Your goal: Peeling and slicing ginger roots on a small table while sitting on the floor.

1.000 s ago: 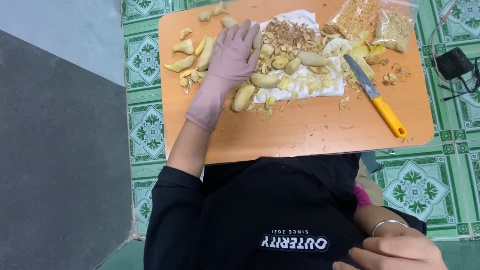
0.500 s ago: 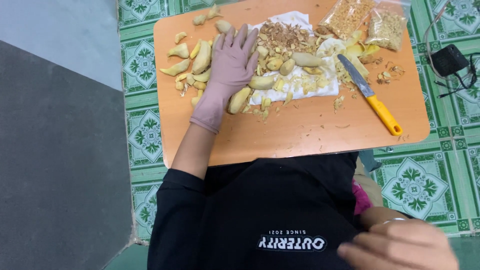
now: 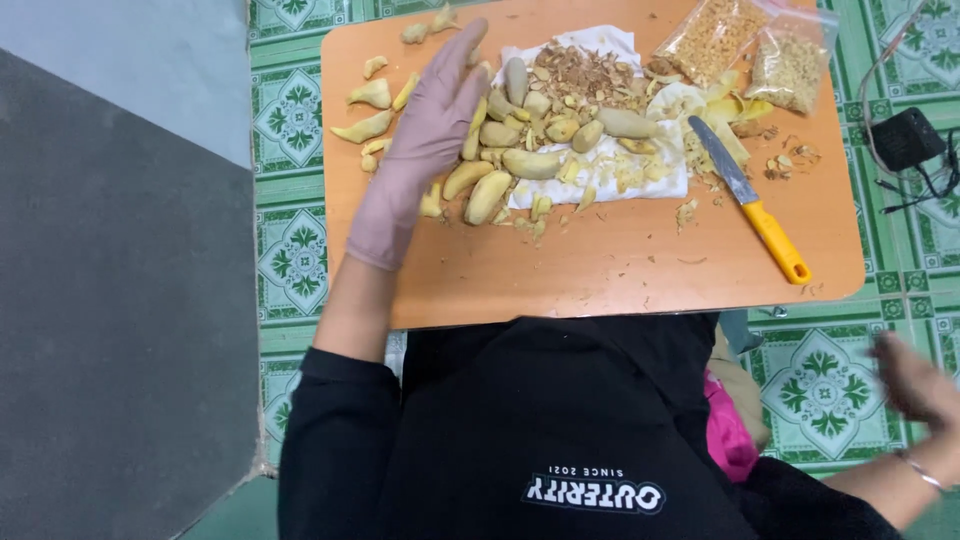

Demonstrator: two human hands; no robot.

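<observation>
My left hand (image 3: 425,140), in a pale pink glove, lies flat and open on the orange board (image 3: 600,260), fingers resting against a heap of peeled yellow seeds (image 3: 520,150). The seeds lie partly on a white cloth (image 3: 620,170) along with brown peelings (image 3: 585,70). My bare right hand (image 3: 915,380), blurred, is low at the right off the board, over the tiled floor, fingers loose and holding nothing. A yellow-handled knife (image 3: 750,200) lies on the board right of the cloth.
Two clear bags of chopped pieces (image 3: 750,45) sit at the board's far right corner. A black adapter with cable (image 3: 905,140) lies on the green patterned floor tiles. A grey mat (image 3: 110,300) covers the left side.
My left hand has slid slightly toward the far side of the seed heap. My right hand has moved out to the right, away from my lap.
</observation>
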